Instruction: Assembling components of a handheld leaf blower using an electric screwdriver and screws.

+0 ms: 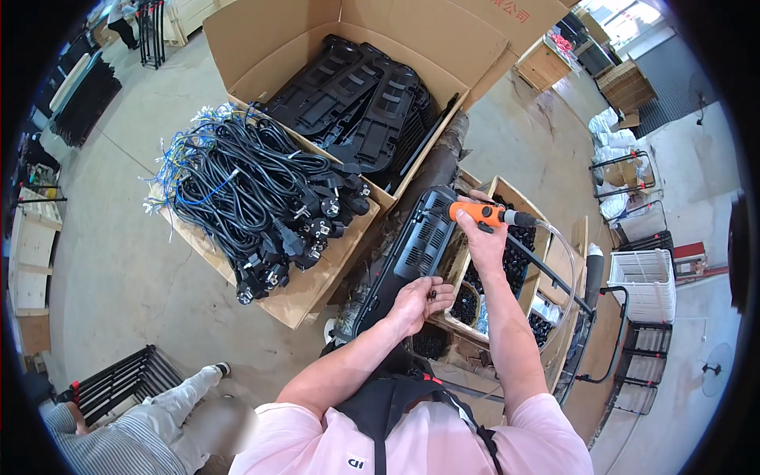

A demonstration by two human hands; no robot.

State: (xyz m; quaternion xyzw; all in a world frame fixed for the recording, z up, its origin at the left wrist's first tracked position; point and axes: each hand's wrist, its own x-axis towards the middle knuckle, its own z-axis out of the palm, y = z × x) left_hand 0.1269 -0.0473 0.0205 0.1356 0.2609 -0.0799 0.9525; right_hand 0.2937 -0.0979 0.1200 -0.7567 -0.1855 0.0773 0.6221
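Observation:
My right hand (pixel 484 241) is wrapped round an orange air screwdriver (pixel 478 213) with a clear hose at its back end. The tool lies across the upper end of a long black plastic housing (pixel 423 245) with slotted vents; whether its tip touches cannot be made out. Beside the housing's near part, my left hand (pixel 419 304) is palm up with curled fingers. Small dark pieces (pixel 432 294), too small to name, sit in those fingers.
Black power cords (pixel 253 190) with plugs lie piled on a carton at left. Behind stands a large carton (pixel 475 39) of black plastic panels (pixel 348 95). A wooden compartment box (pixel 546 218) holds small black parts at right. Another person (pixel 150 427) is at lower left, near black metal frames (pixel 134 380).

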